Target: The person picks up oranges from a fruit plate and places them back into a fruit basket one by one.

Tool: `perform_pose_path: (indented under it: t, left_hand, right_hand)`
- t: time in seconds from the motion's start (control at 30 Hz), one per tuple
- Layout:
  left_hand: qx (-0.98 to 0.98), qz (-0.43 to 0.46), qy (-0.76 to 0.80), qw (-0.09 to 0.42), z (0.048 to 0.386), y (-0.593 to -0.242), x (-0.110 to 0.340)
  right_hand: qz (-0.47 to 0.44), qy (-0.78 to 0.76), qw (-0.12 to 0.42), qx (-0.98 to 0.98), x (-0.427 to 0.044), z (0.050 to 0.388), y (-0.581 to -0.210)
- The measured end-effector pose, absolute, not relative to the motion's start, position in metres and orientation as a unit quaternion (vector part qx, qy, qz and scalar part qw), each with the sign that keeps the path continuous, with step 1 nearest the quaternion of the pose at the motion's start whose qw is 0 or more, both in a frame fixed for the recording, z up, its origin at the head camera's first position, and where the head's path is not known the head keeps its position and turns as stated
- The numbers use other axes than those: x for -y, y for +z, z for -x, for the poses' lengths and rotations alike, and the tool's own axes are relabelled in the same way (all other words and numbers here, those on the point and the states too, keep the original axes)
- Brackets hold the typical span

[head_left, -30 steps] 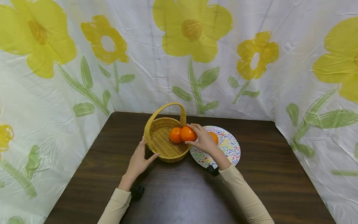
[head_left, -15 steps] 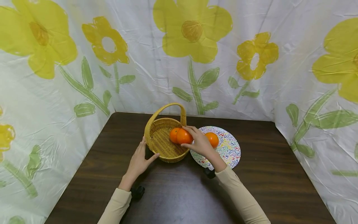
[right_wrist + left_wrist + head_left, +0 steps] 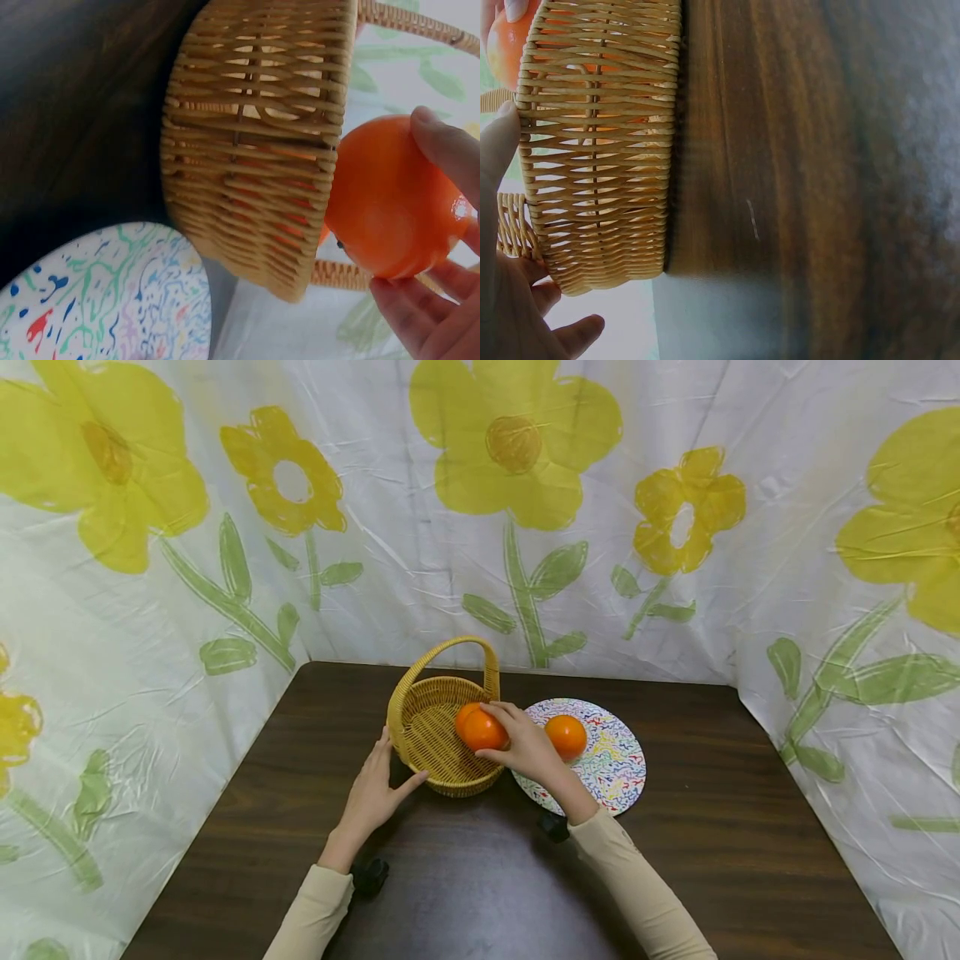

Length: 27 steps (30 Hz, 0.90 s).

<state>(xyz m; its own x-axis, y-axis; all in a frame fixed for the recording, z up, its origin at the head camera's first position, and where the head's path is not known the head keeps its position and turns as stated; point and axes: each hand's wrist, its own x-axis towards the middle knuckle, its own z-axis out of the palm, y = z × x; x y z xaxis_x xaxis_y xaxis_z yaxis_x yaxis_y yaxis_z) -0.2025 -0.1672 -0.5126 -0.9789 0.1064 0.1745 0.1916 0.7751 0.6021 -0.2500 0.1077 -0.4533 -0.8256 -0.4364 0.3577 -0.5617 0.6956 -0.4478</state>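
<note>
A yellow wicker basket (image 3: pixel 435 758) with a tall arched handle stands on the table. My left hand (image 3: pixel 372 789) rests against its left side, fingers spread and thumb at the near rim. My right hand (image 3: pixel 528 750) grips a smooth orange (image 3: pixel 397 199) between thumb and fingers, at the basket's right rim. In the right wrist view that fruit is level with the rim. Behind it, mostly hidden, another orange (image 3: pixel 463 714) lies inside the basket. A third orange (image 3: pixel 566 737) sits on a round patterned plate (image 3: pixel 618 768), just right of my right hand.
The dark wooden table (image 3: pixel 720 827) extends to both sides and in front. A white curtain (image 3: pixel 390 610) with yellow flowers hangs behind the table and along its sides. The basket's handle (image 3: pixel 450 643) arches above its opening.
My right hand has moved left and slightly down with the orange, over the basket, covering more of the one inside. The orange on the plate is more exposed. My left hand has stayed put.
</note>
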Motion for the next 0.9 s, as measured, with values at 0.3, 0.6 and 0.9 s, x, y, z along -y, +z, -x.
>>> perform_pose_path:
  t: [0.3,0.6,0.9]
  left_hand:
    - [0.940,0.079,-0.325,0.065,0.203,-0.513,0.167]
    - [0.940,0.078,-0.324,0.064,0.203,-0.513,0.167]
    - [0.940,0.076,-0.326,0.059,0.203,-0.513,0.167]
  right_hand:
    - [-0.280,0.274,0.111,0.913,-0.100,0.250,-0.457]
    - [-0.301,0.275,0.111,0.906,-0.090,0.249,-0.459]
    - [-0.314,0.259,0.102,0.908,-0.083,0.249,-0.461]
